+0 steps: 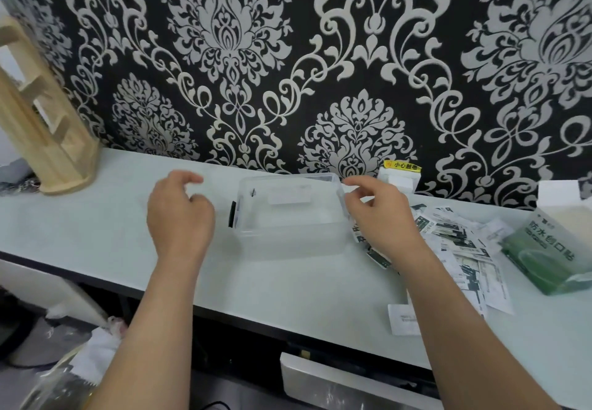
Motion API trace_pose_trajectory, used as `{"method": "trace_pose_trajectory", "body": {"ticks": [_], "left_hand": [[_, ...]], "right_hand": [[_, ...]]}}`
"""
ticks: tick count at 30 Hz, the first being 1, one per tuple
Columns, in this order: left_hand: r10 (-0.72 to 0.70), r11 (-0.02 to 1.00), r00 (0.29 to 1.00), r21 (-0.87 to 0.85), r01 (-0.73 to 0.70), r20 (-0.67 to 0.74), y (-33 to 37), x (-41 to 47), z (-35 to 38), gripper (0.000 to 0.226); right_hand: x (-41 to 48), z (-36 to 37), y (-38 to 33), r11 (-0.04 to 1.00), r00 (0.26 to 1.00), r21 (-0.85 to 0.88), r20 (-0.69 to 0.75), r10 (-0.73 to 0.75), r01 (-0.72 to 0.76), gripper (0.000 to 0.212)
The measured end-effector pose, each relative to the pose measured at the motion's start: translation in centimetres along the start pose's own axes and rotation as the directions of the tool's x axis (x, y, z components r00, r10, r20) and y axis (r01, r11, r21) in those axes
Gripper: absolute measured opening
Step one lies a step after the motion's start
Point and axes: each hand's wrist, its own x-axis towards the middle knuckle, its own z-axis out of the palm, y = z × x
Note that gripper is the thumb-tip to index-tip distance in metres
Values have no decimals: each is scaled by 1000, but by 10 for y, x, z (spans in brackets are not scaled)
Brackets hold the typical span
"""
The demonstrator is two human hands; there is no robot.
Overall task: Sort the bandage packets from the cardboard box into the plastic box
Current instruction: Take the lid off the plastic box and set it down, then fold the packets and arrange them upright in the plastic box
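- The plastic box [290,214] sits open and apparently empty in the middle of the white counter [96,227], with a black latch on its left wall.
- The left hand [179,214] hovers just left of the box, fingers loosely curled and holding nothing.
- The right hand [381,217] hangs over the box's right wall, fingers spread; it seems to hold nothing, though the thumb and forefinger are close together.
- The bandage packets [461,246] lie in a loose overlapping pile on the counter, right of the plastic box and partly under the right forearm.
- The green cardboard box [554,249] lies tipped at the far right, just beside the pile.
- I judge the step in hand to be steadying the plastic box before filling it: best to hold it by the left wall, then pick packets from the pile's near edge in small stacks.
- Count: one plastic box, one green cardboard box, two hands, one separate white slip [403,320] near the counter's front edge.
- The packets overlap too much to count; there are more than a dozen.
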Motion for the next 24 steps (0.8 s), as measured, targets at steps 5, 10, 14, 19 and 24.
{"method": "trace_pose_trajectory", "body": {"ticks": [5, 10, 14, 19, 24], "left_hand": [[444, 827, 873, -467, -313, 202, 85, -59, 15, 31], [622, 660, 259, -317, -681, 739, 109, -136, 54, 45], [501, 523, 87, -221, -823, 861, 96, -163, 78, 93], [505, 564, 143, -199, -801, 851, 89, -161, 101, 70], [552, 622, 284, -160, -766, 784, 88, -143, 102, 50]], "right_hand": [[2, -46, 15, 994, 998, -103, 46, 31, -26, 22], [-7, -89, 36, 960, 979, -277, 184, 81, -27, 32], [-14, -107, 44, 936, 941, -351, 321, 105, 16, 53], [-24, -118, 55, 927, 858, -375, 486, 170, 29, 65], [-25, -118, 72, 931, 896, -365, 417, 153, 11, 57]]}}
